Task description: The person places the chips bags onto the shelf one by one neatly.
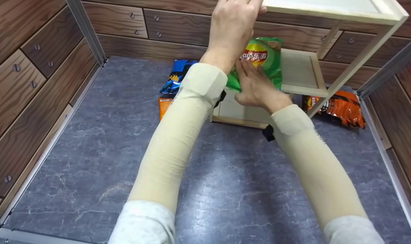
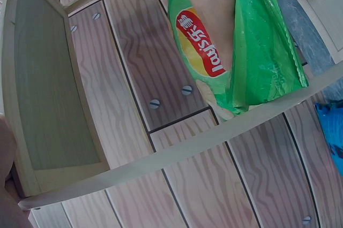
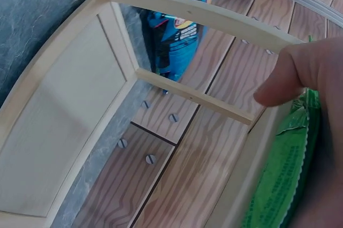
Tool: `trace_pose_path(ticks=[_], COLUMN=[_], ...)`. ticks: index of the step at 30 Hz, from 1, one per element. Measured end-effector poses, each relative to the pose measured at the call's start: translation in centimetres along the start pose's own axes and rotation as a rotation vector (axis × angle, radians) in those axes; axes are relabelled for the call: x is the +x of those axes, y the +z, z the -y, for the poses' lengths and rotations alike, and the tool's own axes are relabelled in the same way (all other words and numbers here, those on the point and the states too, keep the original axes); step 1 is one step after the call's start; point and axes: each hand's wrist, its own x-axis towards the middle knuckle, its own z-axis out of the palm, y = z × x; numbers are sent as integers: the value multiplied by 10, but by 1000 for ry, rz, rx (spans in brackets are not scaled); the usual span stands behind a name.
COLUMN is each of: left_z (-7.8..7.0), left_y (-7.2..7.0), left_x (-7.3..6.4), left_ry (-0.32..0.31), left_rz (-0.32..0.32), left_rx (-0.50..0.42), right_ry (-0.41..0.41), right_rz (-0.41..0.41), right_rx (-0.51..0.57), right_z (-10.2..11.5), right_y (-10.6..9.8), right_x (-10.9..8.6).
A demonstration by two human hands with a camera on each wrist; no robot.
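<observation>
A green Lay's chip bag [image 1: 272,64] leans upright on the middle board [image 1: 301,72] of a pale wooden shelf rack [image 1: 330,15]. My right hand [image 1: 256,84] lies against the front of the bag, fingers extended over its printed face. In the right wrist view, the thumb [image 3: 284,75] reaches past the bag's crimped edge. Higher up, my left hand [image 1: 231,32] grips the rack's top at its left corner; its fingertips are partly cut off by the head view's upper edge. The left wrist view shows the bag [image 2: 270,51] with the right hand over it.
Left of the rack lie a blue chip bag [image 1: 174,79] and an orange packet [image 1: 164,107], partly behind the left forearm. An orange-red chip bag [image 1: 347,110] lies by the rack's right post. Wood-patterned walls [image 1: 117,22] enclose the grey floor [image 1: 100,142].
</observation>
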Motion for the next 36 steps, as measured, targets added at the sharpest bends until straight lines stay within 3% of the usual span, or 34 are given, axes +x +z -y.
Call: trace_pose_path(ticks=[6, 16, 28, 36], left_z=[2, -4, -3, 0], left_y=[1, 3, 0, 1], left_x=[0, 0, 3, 3], left_ry=[-5, 17, 5, 18], left_rz=[-1, -28, -14, -44], left_rx=[-6, -24, -38, -49], right_ry=[-8, -82, -203, -302], right_rz=[-70, -205, -327, -489], right_rx=[-18, 109, 122, 103], right_z=[-1, -12, -26, -40], right_y=[7, 17, 10, 18], right_x=[2, -9, -44, -75])
